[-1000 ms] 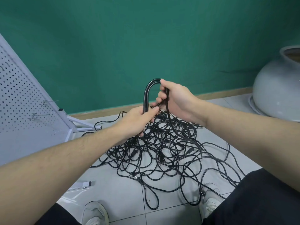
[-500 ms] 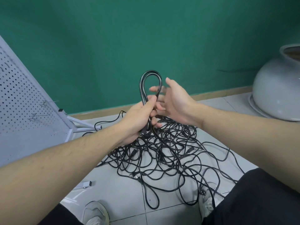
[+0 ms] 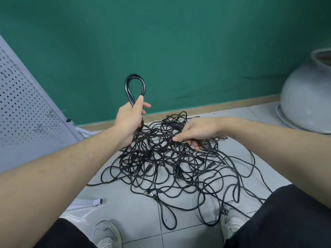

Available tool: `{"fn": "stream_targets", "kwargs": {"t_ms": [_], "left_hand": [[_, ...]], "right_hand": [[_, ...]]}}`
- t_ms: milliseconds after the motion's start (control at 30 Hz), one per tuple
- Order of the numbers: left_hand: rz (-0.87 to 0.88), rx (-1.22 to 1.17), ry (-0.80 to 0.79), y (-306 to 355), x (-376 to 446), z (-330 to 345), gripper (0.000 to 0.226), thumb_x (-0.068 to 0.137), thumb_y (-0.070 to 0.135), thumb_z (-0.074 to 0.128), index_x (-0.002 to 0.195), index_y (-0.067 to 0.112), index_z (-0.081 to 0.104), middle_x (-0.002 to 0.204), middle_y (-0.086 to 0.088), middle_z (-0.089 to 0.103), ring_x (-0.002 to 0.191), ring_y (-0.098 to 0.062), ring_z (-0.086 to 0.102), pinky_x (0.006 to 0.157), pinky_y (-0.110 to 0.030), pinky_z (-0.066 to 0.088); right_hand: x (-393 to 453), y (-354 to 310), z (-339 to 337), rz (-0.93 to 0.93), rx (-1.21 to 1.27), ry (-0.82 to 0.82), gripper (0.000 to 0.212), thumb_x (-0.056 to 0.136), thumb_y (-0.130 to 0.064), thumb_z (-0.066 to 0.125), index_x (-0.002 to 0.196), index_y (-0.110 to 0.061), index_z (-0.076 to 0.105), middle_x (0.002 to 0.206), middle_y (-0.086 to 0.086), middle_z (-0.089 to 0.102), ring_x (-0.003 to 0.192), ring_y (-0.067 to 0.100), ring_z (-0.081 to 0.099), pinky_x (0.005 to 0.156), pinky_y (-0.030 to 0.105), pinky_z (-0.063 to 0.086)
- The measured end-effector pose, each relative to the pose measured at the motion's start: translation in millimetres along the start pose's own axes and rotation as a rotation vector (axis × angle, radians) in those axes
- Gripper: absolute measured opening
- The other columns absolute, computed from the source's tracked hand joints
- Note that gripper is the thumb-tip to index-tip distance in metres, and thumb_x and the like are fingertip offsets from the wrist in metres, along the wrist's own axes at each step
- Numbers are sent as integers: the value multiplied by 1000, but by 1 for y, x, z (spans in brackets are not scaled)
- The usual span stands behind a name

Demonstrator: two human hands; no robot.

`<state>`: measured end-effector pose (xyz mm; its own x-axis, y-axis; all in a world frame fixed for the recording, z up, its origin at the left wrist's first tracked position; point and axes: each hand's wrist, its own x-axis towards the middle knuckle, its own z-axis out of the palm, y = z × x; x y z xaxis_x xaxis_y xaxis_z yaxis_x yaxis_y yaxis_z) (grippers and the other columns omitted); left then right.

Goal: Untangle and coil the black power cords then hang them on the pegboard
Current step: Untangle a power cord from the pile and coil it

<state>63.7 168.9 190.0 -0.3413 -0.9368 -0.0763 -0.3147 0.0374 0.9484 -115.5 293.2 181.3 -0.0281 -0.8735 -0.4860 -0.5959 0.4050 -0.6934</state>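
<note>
Coiling step underway: left hand (image 3: 129, 119) grips a small coil (image 3: 135, 90) of glossy black cord, loops upright. Right hand (image 3: 196, 134) pinches a strand in the tangled cords (image 3: 170, 163) on the tiled floor (image 3: 136, 212). Next probably: pull slack free, add another loop. Perforated white pegboard (image 3: 23, 111) stands far left.

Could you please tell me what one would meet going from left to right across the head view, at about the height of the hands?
pegboard → left hand, gripping the cord loop → right hand, pinching a cord in the tangled pile → grey pot
</note>
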Motion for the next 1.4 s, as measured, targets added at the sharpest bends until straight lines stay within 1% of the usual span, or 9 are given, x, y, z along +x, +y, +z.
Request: {"fn": "stream_targets", "kwargs": {"t_ms": [133, 300, 467, 567, 800, 1000, 1167, 1300, 1400], "left_hand": [[-96, 98, -5, -10, 5, -11, 39, 105, 51, 47, 90, 24, 71, 81, 1, 53, 57, -15, 38, 53, -29, 32], [-49, 282, -165, -16, -3, -6, 51, 98, 67, 46, 92, 26, 75, 90, 1, 62, 74, -13, 51, 66, -31, 36], [-35, 340, -387, -8, -19, 4, 59, 81, 79, 57, 99, 25, 75, 94, 10, 65, 86, -6, 58, 81, -32, 41], [27, 417, -449, -12, -19, 9, 39, 81, 60, 75, 98, 26, 73, 102, 11, 70, 97, -5, 60, 79, -27, 41], [104, 442, -363, -22, -10, 6, 33, 104, 43, 50, 91, 23, 73, 79, 8, 59, 70, -9, 51, 63, -28, 36], [190, 488, -379, -22, -13, 7, 39, 107, 41, 42, 83, 20, 65, 87, 2, 64, 78, -11, 56, 70, -26, 42], [119, 320, -403, -19, -18, 4, 40, 107, 41, 43, 87, 14, 64, 83, -2, 57, 57, -15, 45, 50, -26, 48], [188, 302, -467, -15, -26, 5, 39, 108, 39, 43, 90, 15, 68, 54, 15, 53, 57, -11, 45, 54, -26, 42], [227, 302, -431, -12, -30, 13, 35, 107, 40, 44, 88, 24, 69, 52, 23, 55, 54, -10, 47, 62, -30, 39]], "right_hand": [[-7, 3, -9, -178, 139, 136, 19, 100, -23, 61, 83, -17, 67, 61, -3, 48, 60, 13, 49, 59, 18, 44], [1, -8, -4, -306, 84, 440, 14, 101, -32, 60, 94, -26, 70, 61, -3, 50, 53, 16, 49, 50, 27, 46], [4, -10, -9, -127, -138, 802, 61, 81, -69, 69, 64, -17, 40, 54, -5, 37, 50, 14, 35, 54, 32, 31], [4, -14, -12, -146, -14, 759, 57, 81, -61, 74, 66, -18, 39, 57, -4, 36, 51, 12, 31, 51, 29, 28], [1, -14, -16, -339, 343, 536, 9, 99, -26, 63, 93, -24, 69, 65, -8, 54, 58, 6, 50, 58, 25, 48], [3, -14, -16, -186, -137, 857, 44, 94, -60, 57, 75, -20, 59, 59, -5, 50, 56, 13, 43, 58, 30, 39], [2, -17, -18, -294, 290, 694, 18, 100, -33, 62, 86, -23, 63, 69, -8, 51, 60, 7, 44, 62, 23, 42], [7, -18, -6, -346, 579, 708, 11, 102, -30, 59, 101, -30, 69, 105, -3, 67, 96, 14, 64, 81, 37, 61], [7, -28, -1, -347, 826, 584, 22, 108, -28, 47, 123, -33, 62, 103, 5, 73, 94, 24, 72, 81, 42, 59]]}}
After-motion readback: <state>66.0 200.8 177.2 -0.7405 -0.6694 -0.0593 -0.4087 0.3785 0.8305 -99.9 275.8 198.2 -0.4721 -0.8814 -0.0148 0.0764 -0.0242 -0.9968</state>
